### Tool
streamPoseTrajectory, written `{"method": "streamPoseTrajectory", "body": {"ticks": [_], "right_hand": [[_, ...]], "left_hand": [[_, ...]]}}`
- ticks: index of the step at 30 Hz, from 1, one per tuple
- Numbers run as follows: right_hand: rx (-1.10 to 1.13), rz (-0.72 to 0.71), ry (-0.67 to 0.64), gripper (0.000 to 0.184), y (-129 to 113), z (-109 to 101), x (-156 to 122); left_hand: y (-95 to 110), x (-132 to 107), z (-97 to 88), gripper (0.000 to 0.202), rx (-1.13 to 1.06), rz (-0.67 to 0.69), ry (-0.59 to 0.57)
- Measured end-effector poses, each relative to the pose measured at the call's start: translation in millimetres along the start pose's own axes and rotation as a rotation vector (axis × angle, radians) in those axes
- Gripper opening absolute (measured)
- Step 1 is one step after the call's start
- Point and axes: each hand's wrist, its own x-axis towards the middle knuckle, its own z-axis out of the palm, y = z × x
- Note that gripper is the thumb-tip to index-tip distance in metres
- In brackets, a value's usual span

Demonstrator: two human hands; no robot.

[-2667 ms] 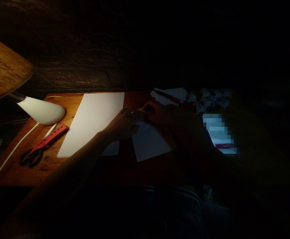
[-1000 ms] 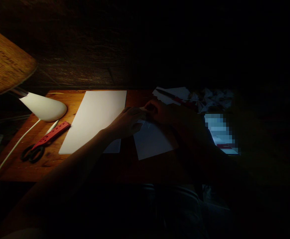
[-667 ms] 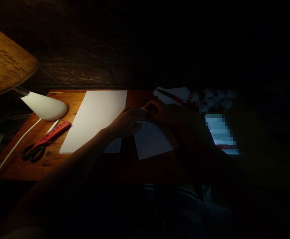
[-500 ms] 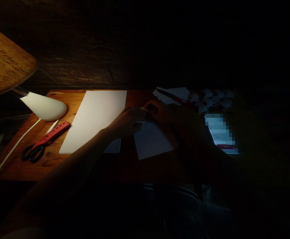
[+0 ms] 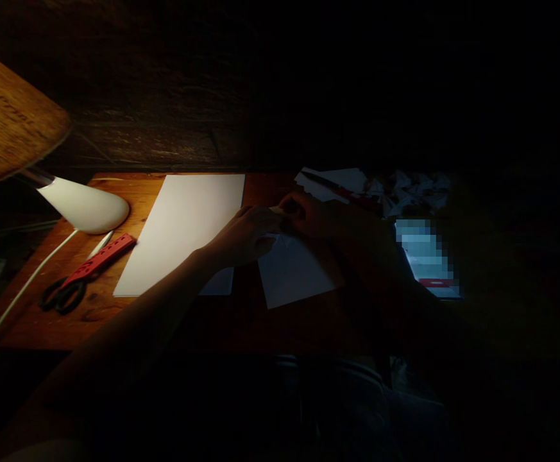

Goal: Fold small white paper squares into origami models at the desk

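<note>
In dim lamp light, my left hand point(image 5: 244, 236) and my right hand point(image 5: 308, 217) meet at the far edge of a small white sheet of paper point(image 5: 295, 276) on the wooden table point(image 5: 92, 308). Both hands have curled fingers pinching the paper's upper edge, which looks partly folded there. My right hand lies mostly in shadow. A larger white sheet point(image 5: 183, 224) lies flat just left of my left hand, under my forearm.
A white lamp base point(image 5: 84, 205) with its cord stands at the far left under a wooden shade point(image 5: 8, 122). Scissors point(image 5: 63, 295) and a red ruler point(image 5: 99, 258) lie beside it. Crumpled paper scraps point(image 5: 385, 189) sit at the back right. A lit screen point(image 5: 426, 260) glows on the right.
The view has shifted slightly. Both hands stay pinched on the paper's far edge with only small finger movements.
</note>
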Motion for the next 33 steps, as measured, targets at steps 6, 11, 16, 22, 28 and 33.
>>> {"method": "streamPoseTrajectory", "body": {"ticks": [6,11,16,22,28,33], "right_hand": [[-0.001,-0.005,0.007,0.035,0.4,1.3,0.5],[0.002,0.038,0.014,0.032,-0.2,1.5,-0.1],[0.014,0.026,0.001,0.031,1.9,0.8,0.4],[0.036,-0.015,0.012,0.032,1.8,1.9,1.4],[0.034,-0.021,0.01,0.028,0.9,1.3,0.1],[0.081,0.055,0.004,0.015,-4.9,-7.4,-6.0]], "left_hand": [[-0.8,-0.1,0.3,0.035,0.006,-0.003,-0.002],[0.4,-0.2,-0.8,0.033,0.016,-0.011,-0.01],[2.1,0.0,-1.9,0.033,0.012,-0.009,-0.011],[2.2,-0.1,-1.6,0.032,0.017,-0.019,-0.02],[1.2,-1.3,-0.2,0.034,0.02,0.015,-0.017],[3.7,-3.4,0.3,0.033,0.078,-0.052,0.013]]}}
